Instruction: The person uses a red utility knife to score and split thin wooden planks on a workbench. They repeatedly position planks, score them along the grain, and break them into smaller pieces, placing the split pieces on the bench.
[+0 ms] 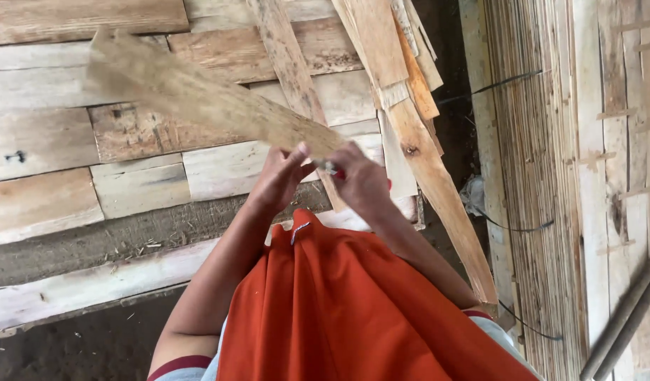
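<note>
A long, flat wooden strip (198, 95), blurred by motion, slants from the upper left down to my hands. My left hand (279, 180) grips its near end, fingertips pressed on the wood. My right hand (362, 185) is closed right beside it around a small tool (332, 169) with a metal tip and a red handle, which touches the strip's end. Both hands are held above an orange cloth (339, 303) covering my lap.
Beneath the strip lies a platform of rough wooden planks (50, 134). Several loose boards (410, 106) lean across it at the top right. A wall of thin bamboo slats (544, 183) with black ties stands at the right, and dirt floor (78, 346) shows at the bottom left.
</note>
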